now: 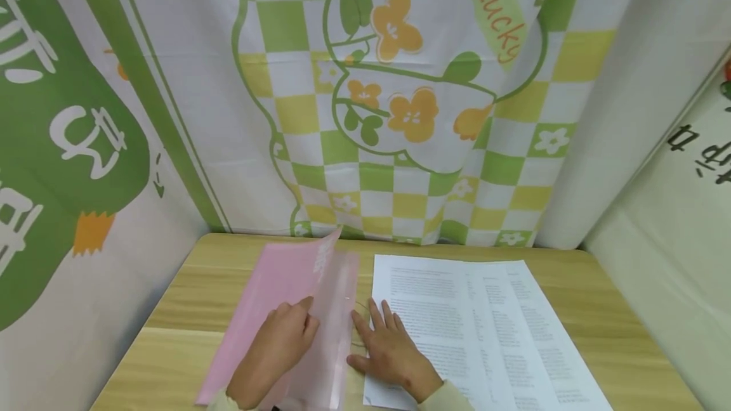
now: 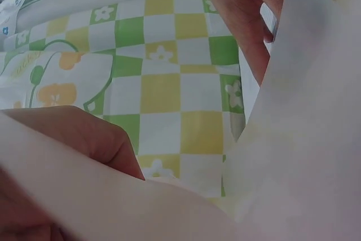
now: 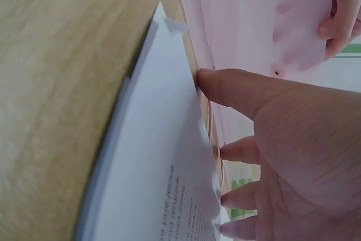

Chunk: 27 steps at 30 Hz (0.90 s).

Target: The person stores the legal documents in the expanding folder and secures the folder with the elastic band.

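Note:
A translucent pink plastic folder [image 1: 285,274] lies half open on the left part of the table. My left hand [image 1: 280,335] pinches its raised cover, the thumb and bent fingers at the sheet's edge; that hand is also seen in the right wrist view through the pink plastic [image 3: 316,4]. To the right of the folder lies a stack of printed paper [image 1: 480,328]. My right hand [image 1: 391,347] rests with spread fingers at the stack's left edge, its thumb toward the folder. A thin loop [image 1: 361,322] shows beside those fingertips, partly hidden by them.
The wooden table [image 1: 605,309] carries the folder and papers side by side. A patterned curtain [image 1: 400,208] hangs along its back edge, with cloth walls [image 1: 657,259] on both sides. One lower corner of the paper is slightly curled.

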{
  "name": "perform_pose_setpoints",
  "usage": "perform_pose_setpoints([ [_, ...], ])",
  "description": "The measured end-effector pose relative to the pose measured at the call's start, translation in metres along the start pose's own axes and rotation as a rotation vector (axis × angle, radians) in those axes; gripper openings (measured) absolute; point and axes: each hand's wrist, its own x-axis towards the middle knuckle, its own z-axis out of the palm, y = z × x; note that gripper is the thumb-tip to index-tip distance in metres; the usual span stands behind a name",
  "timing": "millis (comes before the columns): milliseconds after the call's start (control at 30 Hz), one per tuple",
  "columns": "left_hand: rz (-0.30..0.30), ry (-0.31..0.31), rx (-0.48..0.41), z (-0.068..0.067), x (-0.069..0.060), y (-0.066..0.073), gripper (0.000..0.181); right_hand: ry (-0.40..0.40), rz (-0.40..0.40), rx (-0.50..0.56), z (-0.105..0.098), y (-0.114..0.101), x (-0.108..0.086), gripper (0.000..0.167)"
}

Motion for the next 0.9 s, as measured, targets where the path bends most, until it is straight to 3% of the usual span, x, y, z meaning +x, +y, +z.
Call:
perform_pose_setpoints([
  [333,-0.019,0.074,0.008,-0.01,0.002,-0.003,0.021,-0.003,-0.011,0.047,-0.005,0.002,0.001,0.079],
  [433,-0.015,0.067,-0.016,-0.012,0.002,-0.004,0.021,0.008,-0.025,0.067,-0.007,0.003,-0.003,0.079],
  [667,-0.028,0.079,-0.074,-0.016,0.0,-0.008,0.027,0.098,-0.051,0.066,-0.017,0.01,-0.011,0.079],
  [900,-0.032,0.101,-0.098,-0.021,0.001,-0.01,0.027,0.2,0.01,0.046,-0.036,0.025,-0.024,0.074],
])
